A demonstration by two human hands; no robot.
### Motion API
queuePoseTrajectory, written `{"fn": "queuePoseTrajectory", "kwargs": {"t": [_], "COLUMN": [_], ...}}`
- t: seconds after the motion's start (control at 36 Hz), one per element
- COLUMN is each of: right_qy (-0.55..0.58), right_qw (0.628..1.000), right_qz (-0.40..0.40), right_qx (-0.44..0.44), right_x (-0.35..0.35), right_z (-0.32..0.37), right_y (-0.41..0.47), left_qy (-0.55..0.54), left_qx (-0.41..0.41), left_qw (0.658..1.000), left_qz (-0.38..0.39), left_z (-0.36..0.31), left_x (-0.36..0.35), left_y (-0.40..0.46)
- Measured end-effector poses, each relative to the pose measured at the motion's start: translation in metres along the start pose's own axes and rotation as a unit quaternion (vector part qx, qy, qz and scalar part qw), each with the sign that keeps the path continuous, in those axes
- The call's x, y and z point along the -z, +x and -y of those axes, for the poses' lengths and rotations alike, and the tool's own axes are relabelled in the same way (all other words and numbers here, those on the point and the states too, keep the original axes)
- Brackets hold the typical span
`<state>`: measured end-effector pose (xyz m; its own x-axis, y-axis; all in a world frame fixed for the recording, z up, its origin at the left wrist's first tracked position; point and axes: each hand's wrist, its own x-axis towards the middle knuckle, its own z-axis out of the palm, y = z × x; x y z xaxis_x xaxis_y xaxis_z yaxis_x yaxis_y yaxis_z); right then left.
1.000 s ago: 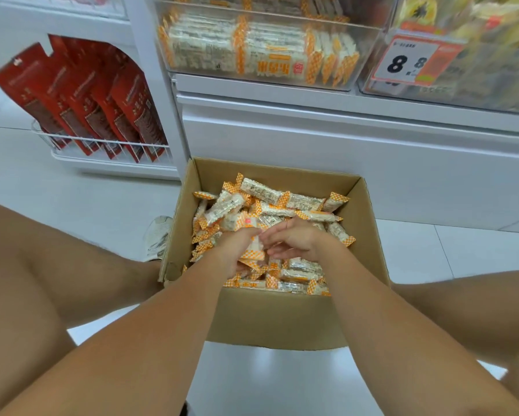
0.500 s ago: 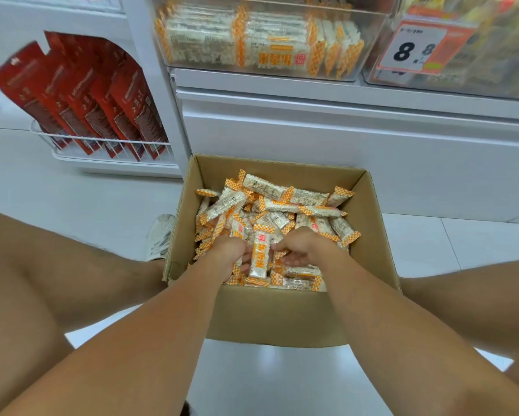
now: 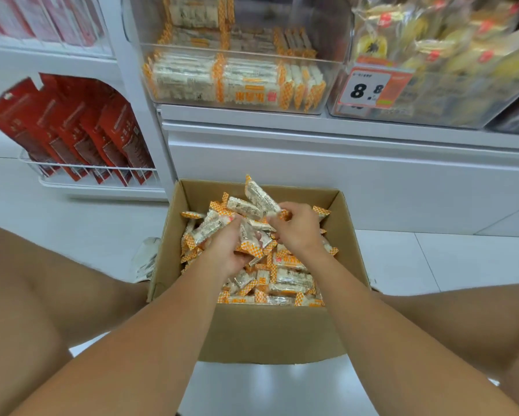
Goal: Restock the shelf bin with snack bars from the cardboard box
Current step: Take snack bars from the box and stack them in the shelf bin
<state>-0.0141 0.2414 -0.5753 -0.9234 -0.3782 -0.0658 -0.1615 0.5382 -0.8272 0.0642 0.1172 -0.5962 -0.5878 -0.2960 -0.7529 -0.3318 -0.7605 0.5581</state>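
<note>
- Cardboard box (image 3: 270,337): open-topped, plain brown corrugated board, on a glossy white tiled floor (image 3: 402,259) directly below the shelf unit, between the person's knees.
- Snack bars (image 3: 285,280): slim rectangular bars in crinkled clear film with orange-checked crimped ends, heaped loosely in the box; long axes lie in all directions.
- Left hand (image 3: 231,250): fingers curled around a bunch of bars over the middle of the box; the gripped bars run roughly left to right, ends fanning toward the upper left.
- Right hand (image 3: 297,229): fingers curled, pinching a raised bar (image 3: 259,198) by its lower end; its long axis tilts up and to the left, free end pointing toward the shelf.
- Shelf bin (image 3: 237,106): clear rigid plastic, above the box, holding matching bars stacked flat in tidy rows, long axes left to right.
- Price tag (image 3: 369,88): on the neighbouring bin, reads 8.8.
- Red pouches (image 3: 81,130): standing tilted in a white wire rack, left.
</note>
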Motion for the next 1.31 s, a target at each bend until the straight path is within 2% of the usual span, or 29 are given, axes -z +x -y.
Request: {"fn": "queuePoseTrajectory", "kwargs": {"t": [0.06, 0.14, 0.19, 0.28, 0.36, 0.44, 0.56, 0.61, 0.69, 0.78, 0.86, 0.92, 1.0, 1.06, 1.11, 1.14, 1.17, 1.19, 1.25, 1.28, 1.31], "right_qy": [-0.121, -0.243, -0.268, -0.194, -0.033, 0.077, 0.050, 0.025, -0.022, 0.007, 0.037, 0.114, 0.207, 0.245, 0.267, 0.266, 0.254, 0.224, 0.155, 0.137, 0.121], "right_qw": [0.986, 0.954, 0.941, 0.949, 0.972, 0.973, 0.945, 0.924, 0.908, 0.911, 0.916, 0.914, 0.910, 0.910, 0.916, 0.924, 0.934, 0.946, 0.965, 0.969, 0.972], "right_qz": [-0.049, -0.021, 0.001, 0.057, 0.111, 0.114, 0.270, 0.338, 0.370, 0.364, 0.331, 0.322, 0.312, 0.292, 0.262, 0.240, 0.216, 0.194, 0.159, 0.144, 0.134], "right_qx": [0.104, 0.176, 0.206, 0.243, 0.204, 0.187, 0.179, 0.179, 0.197, 0.195, 0.225, 0.220, 0.180, 0.164, 0.146, 0.135, 0.129, 0.130, 0.142, 0.145, 0.153], "right_x": [0.010, 0.016, 0.018, 0.029, 0.060, 0.098, 0.124, 0.124, 0.124, 0.135, 0.144, 0.145, 0.136, 0.126, 0.112, 0.104, 0.095, 0.084, 0.060, 0.048, 0.036], "right_z": [0.014, 0.045, 0.064, 0.090, 0.119, 0.145, 0.181, 0.195, 0.211, 0.221, 0.231, 0.235, 0.241, 0.244, 0.249, 0.251, 0.254, 0.258, 0.265, 0.269, 0.272], "right_y": [-0.003, -0.014, -0.019, -0.023, -0.016, 0.009, 0.037, 0.047, 0.063, 0.081, 0.094, 0.107, 0.132, 0.154, 0.179, 0.193, 0.208, 0.221, 0.245, 0.257, 0.265], "left_qy": [-0.054, -0.050, -0.022, 0.047, 0.107, 0.255, 0.417, 0.441, 0.407, 0.356, 0.325, 0.281, 0.187, 0.152, 0.127, 0.148, 0.211, 0.309, 0.515, 0.589, 0.641], "left_qx": [-0.018, -0.052, -0.079, -0.111, -0.120, -0.132, -0.127, -0.131, -0.153, -0.166, -0.162, -0.162, -0.195, -0.249, -0.316, -0.357, -0.406, -0.458, -0.505, -0.500, -0.490], "left_qw": [0.998, 0.994, 0.988, 0.981, 0.975, 0.943, 0.865, 0.851, 0.872, 0.897, 0.899, 0.906, 0.936, 0.938, 0.934, 0.921, 0.889, 0.827, 0.657, 0.592, 0.550], "left_qz": [0.018, 0.086, 0.131, 0.153, 0.150, 0.168, 0.249, 0.254, 0.223, 0.205, 0.245, 0.273, 0.225, 0.189, 0.111, 0.054, -0.020, -0.105, -0.220, -0.229, -0.216], "left_z": [-0.019, -0.046, -0.061, -0.083, -0.113, -0.146, -0.180, -0.192, -0.208, -0.225, -0.251, -0.272, -0.301, -0.313, -0.320, -0.321, -0.322, -0.322, -0.314, -0.310, -0.307], "left_x": [-0.010, -0.025, -0.030, -0.026, -0.018, -0.018, -0.037, -0.049, -0.062, -0.069, -0.080, -0.086, -0.088, -0.085, -0.081, -0.078, -0.073, -0.066, -0.051, -0.045, -0.040], "left_y": [-0.007, -0.026, -0.038, -0.059, -0.077, -0.102, -0.139, -0.149, -0.153, -0.152, -0.153, -0.154, -0.143, -0.135, -0.124, -0.118, -0.109, -0.100, -0.087, -0.082, -0.078]}}
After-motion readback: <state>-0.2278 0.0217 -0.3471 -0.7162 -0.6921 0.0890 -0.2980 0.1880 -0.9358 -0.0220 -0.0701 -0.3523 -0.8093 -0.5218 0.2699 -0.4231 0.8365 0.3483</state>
